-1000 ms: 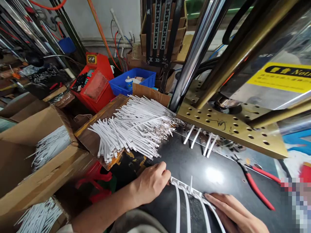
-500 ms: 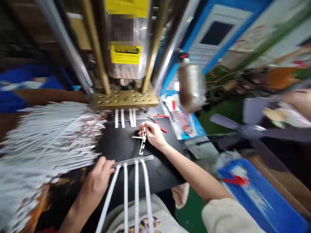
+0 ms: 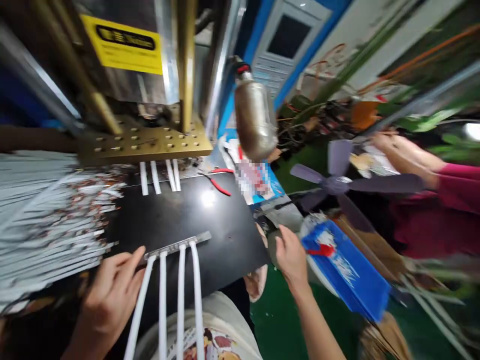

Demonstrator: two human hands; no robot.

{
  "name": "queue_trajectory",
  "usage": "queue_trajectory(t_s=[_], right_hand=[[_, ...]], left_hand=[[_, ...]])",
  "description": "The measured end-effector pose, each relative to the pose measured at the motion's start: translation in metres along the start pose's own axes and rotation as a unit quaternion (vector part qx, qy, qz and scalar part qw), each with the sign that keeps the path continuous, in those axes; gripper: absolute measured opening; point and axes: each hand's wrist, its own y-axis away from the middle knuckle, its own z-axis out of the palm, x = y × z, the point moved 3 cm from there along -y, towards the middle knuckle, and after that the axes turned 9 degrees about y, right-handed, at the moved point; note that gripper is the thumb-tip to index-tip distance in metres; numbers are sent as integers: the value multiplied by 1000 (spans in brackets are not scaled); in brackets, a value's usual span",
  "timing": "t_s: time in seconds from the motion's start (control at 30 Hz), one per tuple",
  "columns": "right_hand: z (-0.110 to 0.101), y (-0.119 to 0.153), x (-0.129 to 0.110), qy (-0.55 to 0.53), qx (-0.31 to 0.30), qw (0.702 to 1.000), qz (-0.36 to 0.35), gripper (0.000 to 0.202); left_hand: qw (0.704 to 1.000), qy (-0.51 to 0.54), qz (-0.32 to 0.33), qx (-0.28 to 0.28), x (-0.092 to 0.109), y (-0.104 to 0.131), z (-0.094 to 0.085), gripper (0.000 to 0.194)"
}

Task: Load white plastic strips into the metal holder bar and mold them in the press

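Observation:
My left hand (image 3: 112, 295) is closed, thumb and forefinger pinching the left end of a narrow metal-looking bar (image 3: 204, 237) at the front of the black table. Several white flat cables (image 3: 181, 295) run from the bar down toward my lap. Past the table's right edge, my right hand (image 3: 294, 257) hangs over the floor with thumb and forefinger apart, and no object shows in it. Under the brass press plate (image 3: 150, 146), more white strips (image 3: 155, 177) stick out onto the black table top (image 3: 225, 235). Red-handled pliers (image 3: 220, 186) lie near the back right.
A large pile of white strips (image 3: 48, 225) lies at the left. To the right are a grey fan (image 3: 339, 184), a blue tray (image 3: 360, 280) with white pieces and a red tool, and a hanging bottle (image 3: 255, 117). Another person's arm (image 3: 408, 155) reaches in at far right.
My right hand has moved from above the table to beyond its right edge, and the white branched plastic piece it held no longer shows. My left hand stays at the bar. The view has turned right.

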Motion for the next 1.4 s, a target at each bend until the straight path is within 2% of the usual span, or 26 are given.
queue_trajectory(t_s=[0.07,0.1,0.17,0.23,0.27,0.33,0.37,0.43,0.5,0.57,0.67,0.73,0.8,0.83,0.93,1.0,1.07,1.13,1.17,1.23,1.27,1.3,1.33,1.37,1.4], right_hand=[[12,0,-47,25,-47,982,-179,29],[21,2,-75,17,-86,955,-285,30],[39,14,-128,-46,-164,875,-454,40],[57,28,-168,-120,-207,808,-538,46],[65,34,-183,-151,-216,789,-555,45],[76,42,-200,-202,-223,778,-551,39],[80,42,-204,-225,-224,787,-530,35],[83,38,-207,-247,-214,826,-459,27],[84,33,-213,-215,-206,864,-407,18],[86,33,-228,-143,-222,862,-433,17],[95,42,-263,-25,-261,800,-539,27],[105,48,-289,19,-295,746,-597,27],[120,52,-314,38,-333,693,-639,22],[129,52,-326,51,-335,675,-655,19],[161,51,-354,136,-264,658,-692,11],[182,54,-366,189,-219,639,-713,12],[194,59,-372,214,-204,622,-725,16],[194,61,-371,222,-203,622,-723,18],[189,59,-367,225,-206,628,-716,18],[175,49,-353,242,-220,644,-691,16],[166,42,-343,255,-230,653,-675,15],[158,35,-331,268,-241,662,-657,15],[150,27,-318,281,-253,672,-636,15],[144,20,-303,293,-263,683,-615,15],[138,14,-289,301,-268,696,-594,16]], left_hand=[[1000,4,28,9,22,-6,-1,50],[999,8,48,6,30,-9,0,53],[995,15,94,-3,41,-15,2,52],[991,24,133,-4,47,-21,4,41],[990,31,141,0,49,-25,5,34],[991,57,123,12,49,-33,7,26],[992,78,100,19,47,-36,8,25],[988,135,42,55,42,-43,10,28],[973,206,-24,105,37,-49,11,30],[944,277,-100,147,32,-52,13,31],[904,339,-189,179,26,-51,11,37],[892,335,-228,202,19,-41,0,38],[879,316,-266,239,9,-21,-23,37],[872,292,-290,265,2,-9,-38,37],[836,163,-395,344,-24,35,-93,43],[816,38,-461,346,-41,57,-126,47],[824,-113,-474,288,-53,65,-148,47],[820,-261,-451,236,-58,63,-157,51],[809,-318,-436,234,-58,60,-158,60],[794,-384,-386,271,-51,51,-152,74],[810,-387,-339,282,-46,44,-144,69],[847,-369,-276,266,-40,35,-135,55],[893,-336,-205,217,-34,25,-122,37],[934,-296,-140,144,-29,16,-109,21],[959,-259,-96,63,-24,8,-95,12]])
